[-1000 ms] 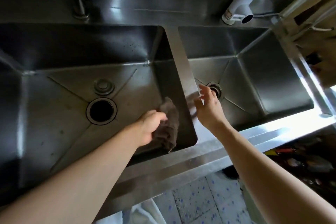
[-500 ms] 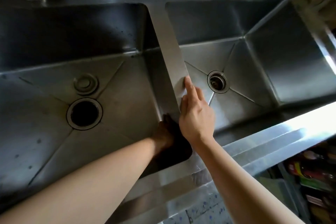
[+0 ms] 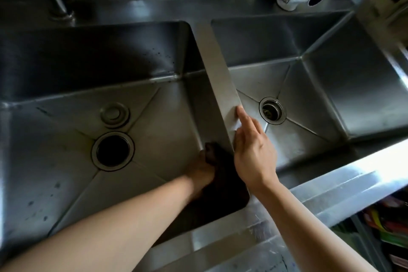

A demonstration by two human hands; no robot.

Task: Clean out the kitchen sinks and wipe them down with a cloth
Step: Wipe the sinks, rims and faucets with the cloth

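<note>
My left hand (image 3: 204,170) grips the dark cloth (image 3: 217,161) in the near right corner of the left sink (image 3: 66,183), beneath the divider (image 3: 217,73); its fingers are lost in shadow. My right hand (image 3: 254,154), fingers straight, rests on the divider. A loose stopper (image 3: 114,115) lies beside the open drain (image 3: 113,151). The right sink (image 3: 331,99) holds a strainer (image 3: 272,110).

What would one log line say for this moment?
left hand: holds dark cloth in left sink | right hand: fingers on divider
</note>
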